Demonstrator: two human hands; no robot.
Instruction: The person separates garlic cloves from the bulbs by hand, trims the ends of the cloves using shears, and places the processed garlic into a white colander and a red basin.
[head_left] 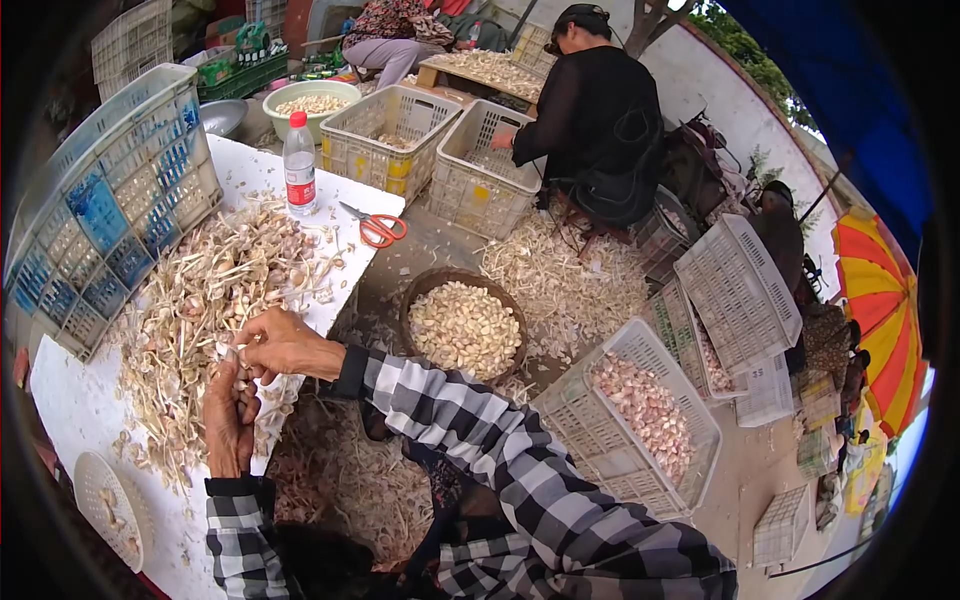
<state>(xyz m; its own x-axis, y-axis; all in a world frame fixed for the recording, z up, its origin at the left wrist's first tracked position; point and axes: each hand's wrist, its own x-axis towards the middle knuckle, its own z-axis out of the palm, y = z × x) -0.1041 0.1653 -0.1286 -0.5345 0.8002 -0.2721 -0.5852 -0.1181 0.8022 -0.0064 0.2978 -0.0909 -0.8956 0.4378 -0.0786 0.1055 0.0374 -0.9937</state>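
The right forearm [455,400] reaches across from the lower right, its wrist bare beyond a dark cuff. The left forearm [240,545] rises from the bottom, nearly upright. Both bare hands meet at the fingertips: the right hand [287,343] lies back-up, fingers bent and pinching; the left hand [231,417] stands with thumb raised and fingers curled inward.

Bearings from the wearer, ahead being twelve. Table [75,400]: nine to eleven. On it: sieve [97,485], nine; garlic heap [200,300], ten; crate [105,205], beyond heap; bottle [300,170] and scissors [380,229], eleven, scissors right of bottle. Off table: clove basket [523,338], twelve, two bins [370,165] [475,205] behind; bulb crate [580,435], one to two.
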